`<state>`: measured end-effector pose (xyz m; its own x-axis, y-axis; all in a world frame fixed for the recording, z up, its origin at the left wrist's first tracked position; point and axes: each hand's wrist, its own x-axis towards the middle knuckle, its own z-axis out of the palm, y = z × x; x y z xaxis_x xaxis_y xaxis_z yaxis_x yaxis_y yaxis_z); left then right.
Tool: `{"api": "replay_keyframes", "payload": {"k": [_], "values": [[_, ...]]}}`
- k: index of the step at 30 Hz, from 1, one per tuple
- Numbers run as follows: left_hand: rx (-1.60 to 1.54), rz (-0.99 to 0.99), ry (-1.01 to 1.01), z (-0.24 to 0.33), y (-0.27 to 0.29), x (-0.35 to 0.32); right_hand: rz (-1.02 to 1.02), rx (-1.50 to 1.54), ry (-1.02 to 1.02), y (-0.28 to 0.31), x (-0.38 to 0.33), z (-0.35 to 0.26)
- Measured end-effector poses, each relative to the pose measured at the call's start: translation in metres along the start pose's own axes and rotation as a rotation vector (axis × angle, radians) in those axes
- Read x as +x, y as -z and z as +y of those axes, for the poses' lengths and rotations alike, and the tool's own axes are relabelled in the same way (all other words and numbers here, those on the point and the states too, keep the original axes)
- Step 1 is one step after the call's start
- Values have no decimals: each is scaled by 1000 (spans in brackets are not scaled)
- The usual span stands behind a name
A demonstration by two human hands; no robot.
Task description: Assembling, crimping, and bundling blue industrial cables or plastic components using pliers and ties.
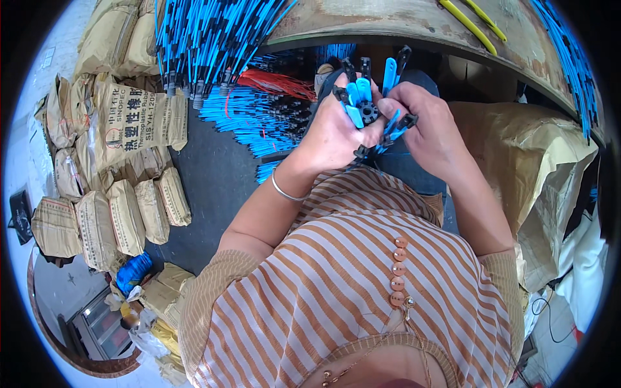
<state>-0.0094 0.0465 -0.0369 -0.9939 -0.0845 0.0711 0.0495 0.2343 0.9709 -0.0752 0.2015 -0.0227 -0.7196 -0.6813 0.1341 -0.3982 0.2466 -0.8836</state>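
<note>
My left hand (336,136) is closed around a cluster of bright blue strips with black ends, standing up round a toothed black hub (369,114). The cluster is held in front of my chest, below the table edge. My right hand (430,123) is closed against the cluster's right side, its thumb and fingers pinching a blue strip with a black end (402,124). Another blue strip (389,74) rises between the two hands. My fingers hide how the strips join the hub.
The curved wooden table (388,19) bears bundled blue-and-black rods (207,39) at left and yellow strips (469,26). Beneath it lie more blue rods (236,116) and a red bundle (278,83). Brown paper sacks (129,123) are stacked left; an open brown sack (517,155) stands right.
</note>
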Motion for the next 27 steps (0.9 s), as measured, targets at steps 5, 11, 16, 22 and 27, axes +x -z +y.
{"api": "replay_keyframes", "payload": {"k": [5, 11, 16, 22, 27], "values": [[-74, -8, 113, 6, 1, 1, 68, -27, 281, 1, -1, 6], [-58, 6, -25, -4, -2, 2, 147, -230, 734, 5, 4, 23], [-81, -107, 125, 3, 0, -2, 43, -336, 656, 15, -5, 19], [-54, -192, 38, 3, -1, -5, -112, 413, -429, 25, -20, -10], [-21, -220, -11, 2, -2, -3, -165, 74, -597, 35, -6, -22]]}}
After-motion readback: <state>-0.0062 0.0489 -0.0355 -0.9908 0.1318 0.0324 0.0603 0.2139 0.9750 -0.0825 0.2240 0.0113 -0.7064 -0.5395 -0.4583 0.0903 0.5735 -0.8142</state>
